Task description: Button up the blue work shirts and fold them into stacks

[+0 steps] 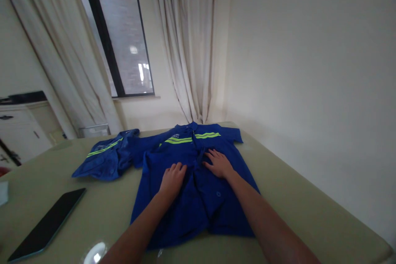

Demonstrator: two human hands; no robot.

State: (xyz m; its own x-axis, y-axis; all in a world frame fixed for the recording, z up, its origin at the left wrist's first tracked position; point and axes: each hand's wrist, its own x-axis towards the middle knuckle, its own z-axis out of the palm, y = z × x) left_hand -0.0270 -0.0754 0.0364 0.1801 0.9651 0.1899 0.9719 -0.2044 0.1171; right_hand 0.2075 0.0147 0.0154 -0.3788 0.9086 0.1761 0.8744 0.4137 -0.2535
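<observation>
A blue short-sleeved work shirt (pixel 182 198), with yellow-green stripes across its chest, lies front up on the table, collar toward the wall. Its lower front is rumpled along the button placket. My left hand (pixel 173 179) rests left of the placket, fingers bent together on the cloth; its thumb is hidden. On the right of the placket, my right hand (pixel 219 164) lies on the shirt with fingers apart. A button (pixel 218 194) shows on the turned cloth below that hand.
A folded blue garment with similar stripes (pixel 107 156) lies left of the shirt, touching its sleeve. A black tablet-like slab (pixel 48 222) lies at the table's near left. The greenish table (pixel 284 206) meets a wall on the right; curtains (pixel 188 49) hang behind.
</observation>
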